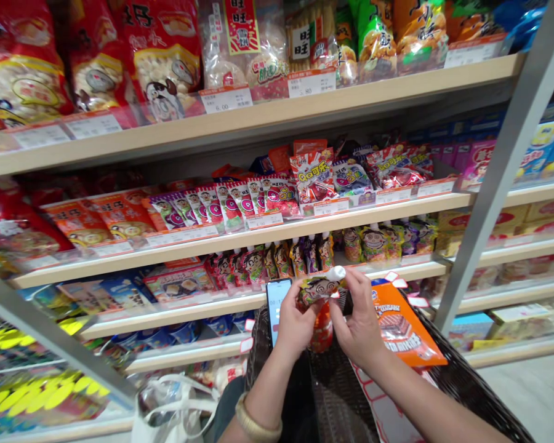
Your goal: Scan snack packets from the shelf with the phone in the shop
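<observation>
A spouted drink pouch (316, 289) with a cartoon face and a white cap lies sideways between my two hands, above the basket. My left hand (293, 317) is closed round its base end. At the cap end, the fingers and thumb of my right hand (360, 314) pinch the pouch. Beneath my hands is a red-orange package (322, 329), partly hidden. A lit phone (276, 301) sits just left of my left hand. To the right of my right hand, an orange snack bag (409, 323) lies in the dark wicker basket (471, 381).
Shelves ahead carry candy bags (240, 200), similar spouted pouches (311, 252) and, higher up, large snack bags (166, 55). Grey posts (503, 160) slant down on both sides. A white tote bag (170, 406) is low on the left, by my leg.
</observation>
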### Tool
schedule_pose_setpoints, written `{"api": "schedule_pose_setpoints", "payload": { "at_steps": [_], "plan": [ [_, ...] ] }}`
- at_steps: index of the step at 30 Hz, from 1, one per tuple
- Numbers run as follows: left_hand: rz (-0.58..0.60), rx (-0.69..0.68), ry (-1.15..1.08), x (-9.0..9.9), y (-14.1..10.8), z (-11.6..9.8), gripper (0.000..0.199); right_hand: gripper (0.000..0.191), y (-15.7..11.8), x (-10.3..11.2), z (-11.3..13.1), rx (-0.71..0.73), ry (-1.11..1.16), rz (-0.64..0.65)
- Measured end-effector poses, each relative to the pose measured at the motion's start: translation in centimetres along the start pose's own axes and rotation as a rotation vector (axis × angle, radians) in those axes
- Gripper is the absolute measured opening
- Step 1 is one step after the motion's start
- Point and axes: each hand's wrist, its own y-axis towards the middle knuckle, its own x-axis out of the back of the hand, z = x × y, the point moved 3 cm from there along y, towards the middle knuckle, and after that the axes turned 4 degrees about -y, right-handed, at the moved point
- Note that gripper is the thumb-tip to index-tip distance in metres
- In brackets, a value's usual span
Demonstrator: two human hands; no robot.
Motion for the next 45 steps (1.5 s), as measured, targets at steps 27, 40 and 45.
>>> {"api": "schedule_pose_setpoints", "payload": {
  "at_steps": [27, 40, 45],
  "plan": [
    [0.205, -0.177, 1.131, -5.4, 6.5, -2.4, 0.011, 0.021, 9.9, 3.4, -8.1, -0.247, -0.185, 0.252],
    [0.34, -0.048, 1.363, -8.5, 12.2, 0.7, 0.019, 0.03, 12.0, -0.4, -14.6, -0.498, -0.37, 0.395],
    [0.255, 0.023, 1.522, -7.7, 13.4, 1.1, 0.025, 0.027, 11.1, -2.1, -15.9, -0.566, -0.431, 0.545]
  ]
}}
